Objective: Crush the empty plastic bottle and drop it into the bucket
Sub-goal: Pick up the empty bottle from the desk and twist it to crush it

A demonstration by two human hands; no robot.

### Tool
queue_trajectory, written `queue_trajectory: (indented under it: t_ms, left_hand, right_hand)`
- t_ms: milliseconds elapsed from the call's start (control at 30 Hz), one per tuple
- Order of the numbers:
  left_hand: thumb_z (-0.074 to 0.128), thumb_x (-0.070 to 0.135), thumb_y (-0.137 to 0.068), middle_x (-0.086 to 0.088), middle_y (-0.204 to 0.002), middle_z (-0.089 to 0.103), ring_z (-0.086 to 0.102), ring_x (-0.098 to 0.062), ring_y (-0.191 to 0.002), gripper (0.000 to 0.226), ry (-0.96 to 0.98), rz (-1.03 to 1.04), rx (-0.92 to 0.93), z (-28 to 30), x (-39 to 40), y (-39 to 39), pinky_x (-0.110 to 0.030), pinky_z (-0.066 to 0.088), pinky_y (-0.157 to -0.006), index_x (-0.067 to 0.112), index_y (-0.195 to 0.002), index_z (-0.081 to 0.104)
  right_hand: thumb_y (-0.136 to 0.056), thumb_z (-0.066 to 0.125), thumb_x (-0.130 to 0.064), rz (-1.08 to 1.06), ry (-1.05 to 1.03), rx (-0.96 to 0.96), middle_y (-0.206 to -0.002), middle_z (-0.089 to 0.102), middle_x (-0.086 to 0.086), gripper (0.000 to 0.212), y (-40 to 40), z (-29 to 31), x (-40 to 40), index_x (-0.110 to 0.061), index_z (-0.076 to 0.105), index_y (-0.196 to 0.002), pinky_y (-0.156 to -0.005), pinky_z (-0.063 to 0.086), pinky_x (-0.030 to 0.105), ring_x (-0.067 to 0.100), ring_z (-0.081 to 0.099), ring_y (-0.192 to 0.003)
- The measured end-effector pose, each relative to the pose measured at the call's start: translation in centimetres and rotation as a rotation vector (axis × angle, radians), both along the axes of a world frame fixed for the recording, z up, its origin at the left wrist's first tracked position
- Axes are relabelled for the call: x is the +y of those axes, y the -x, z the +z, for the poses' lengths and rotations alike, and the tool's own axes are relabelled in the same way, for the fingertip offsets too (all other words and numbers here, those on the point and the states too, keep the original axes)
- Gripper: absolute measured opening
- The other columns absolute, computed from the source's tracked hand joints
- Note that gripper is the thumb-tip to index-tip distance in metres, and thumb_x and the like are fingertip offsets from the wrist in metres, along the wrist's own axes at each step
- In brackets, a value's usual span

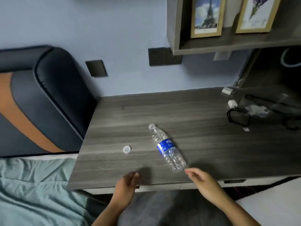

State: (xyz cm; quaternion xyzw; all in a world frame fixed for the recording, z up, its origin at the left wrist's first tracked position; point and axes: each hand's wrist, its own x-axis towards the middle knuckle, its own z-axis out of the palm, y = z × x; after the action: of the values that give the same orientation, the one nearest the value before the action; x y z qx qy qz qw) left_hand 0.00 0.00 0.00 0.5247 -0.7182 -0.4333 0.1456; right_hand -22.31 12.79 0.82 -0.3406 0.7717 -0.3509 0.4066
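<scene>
A clear plastic bottle (167, 146) with a blue label lies on its side on the grey wooden desk (203, 136), neck pointing away to the left, with no cap on it. Its white cap (126, 149) rests on the desk to the left. My right hand (202, 181) hovers just short of the bottle's base, fingers loosely apart, holding nothing. My left hand (127, 183) is at the desk's front edge, fingers curled, also holding nothing. No bucket is in view.
Black cables (238, 118), white plugs (232, 103) and clear plastic wrap lie at the desk's far right. A dark padded headboard (48, 95) and green bedding (32, 193) are on the left. A shelf with two framed pictures (206, 17) hangs above the desk.
</scene>
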Motion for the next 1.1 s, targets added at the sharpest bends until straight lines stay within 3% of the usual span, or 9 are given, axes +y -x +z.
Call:
queue_trajectory:
  t_ms: [167, 400, 533, 633, 700, 767, 900, 1033, 1100]
  left_hand:
    - [0.047, 0.019, -0.094, -0.010, -0.105, 0.070, 0.064, -0.023, -0.098, 0.023, 0.221, -0.162, -0.047, 1.4, -3.8, 5.1, -0.018, 0.043, -0.076, 0.007, -0.101, 0.065]
    - [0.035, 0.029, -0.097, -0.006, -0.141, 0.048, 0.040, -0.018, -0.133, 0.039, 0.499, -0.483, -0.138, 1.2, -9.1, 11.3, -0.020, 0.024, -0.112, 0.014, -0.131, 0.047]
    - [0.025, 0.035, -0.098, 0.001, -0.156, 0.023, 0.010, -0.012, -0.145, 0.049, 0.612, -0.618, -0.267, -0.4, -11.4, 14.2, -0.018, -0.003, -0.114, 0.017, -0.143, 0.026]
    - [0.018, 0.038, -0.098, 0.002, -0.158, 0.011, -0.002, -0.011, -0.146, 0.052, 0.618, -0.738, -0.390, -2.4, -12.4, 15.1, -0.025, -0.010, -0.114, 0.019, -0.145, 0.016]
    - [0.015, 0.042, -0.097, 0.004, -0.159, 0.010, -0.005, -0.010, -0.145, 0.053, 0.615, -0.764, -0.437, -3.1, -12.7, 15.2, -0.027, -0.011, -0.116, 0.020, -0.146, 0.014]
    - [0.016, 0.044, -0.096, 0.007, -0.156, 0.020, 0.004, -0.008, -0.145, 0.053, 0.671, -0.755, -0.421, -3.2, -12.9, 14.9, -0.029, -0.012, -0.119, 0.023, -0.144, 0.023]
    - [0.007, 0.043, -0.095, 0.018, -0.120, 0.066, 0.057, -0.001, -0.117, 0.062, 0.578, -0.821, -0.537, -1.8, -12.7, 14.7, -0.027, 0.001, -0.110, 0.032, -0.112, 0.065]
    - [0.002, 0.040, -0.095, 0.013, -0.117, 0.068, 0.060, -0.004, -0.113, 0.068, 0.595, -0.859, -0.608, -2.4, -12.8, 14.3, -0.027, 0.002, -0.110, 0.028, -0.111, 0.067]
    - [0.003, 0.041, -0.094, 0.012, -0.118, 0.068, 0.060, -0.005, -0.113, 0.067, 0.591, -0.899, -0.657, -2.7, -12.7, 14.3, -0.028, 0.002, -0.109, 0.027, -0.112, 0.067]
  right_hand:
    - [-0.094, 0.049, -0.020, 0.043, 0.036, 0.278, -0.119, 0.067, 0.005, 0.026, 1.3, 0.9, -5.1, -0.017, 0.061, -0.118, -0.089, 0.046, 0.028, 0.020, 0.062, -0.107]
    - [-0.098, 0.035, -0.026, 0.063, 0.006, 0.463, -0.146, 0.040, 0.006, 0.043, 0.7, -0.7, -11.9, -0.012, 0.038, -0.138, -0.111, 0.034, 0.030, 0.020, 0.037, -0.134]
    - [-0.098, 0.030, -0.034, 0.057, -0.127, 0.509, -0.157, 0.016, 0.002, 0.055, 0.1, -2.4, -13.7, -0.016, 0.015, -0.148, -0.116, 0.025, 0.028, 0.014, 0.021, -0.142]
    - [-0.096, 0.032, -0.041, 0.043, -0.179, 0.536, -0.158, 0.013, -0.004, 0.061, -0.7, -3.2, -14.1, -0.018, 0.010, -0.149, -0.112, 0.029, 0.025, 0.009, 0.028, -0.139]
    - [-0.088, 0.052, -0.047, 0.005, -0.153, 0.599, -0.152, 0.033, 0.004, 0.071, -0.9, -3.3, -14.4, -0.011, 0.029, -0.144, -0.100, 0.042, 0.019, 0.005, 0.047, -0.127]
    - [-0.088, 0.052, -0.047, -0.004, -0.160, 0.665, -0.152, 0.033, 0.004, 0.071, -0.7, -3.4, -14.6, -0.012, 0.028, -0.145, -0.102, 0.040, 0.018, 0.003, 0.045, -0.129]
    - [-0.098, 0.026, -0.039, 0.072, -0.239, 0.558, -0.159, 0.009, -0.005, 0.059, -0.7, -3.9, -14.6, -0.020, 0.002, -0.149, -0.117, 0.018, 0.023, 0.006, 0.017, -0.143]
    - [-0.098, 0.030, -0.033, 0.003, -0.176, 0.580, -0.157, 0.019, -0.004, 0.054, -0.4, -4.2, -15.0, -0.019, 0.016, -0.147, -0.114, 0.024, 0.023, 0.007, 0.024, -0.141]
    - [-0.096, 0.036, -0.028, -0.005, -0.182, 0.681, -0.138, 0.052, 0.015, 0.046, -0.6, -4.1, -15.0, -0.001, 0.048, -0.131, -0.095, 0.047, 0.018, 0.008, 0.055, -0.122]
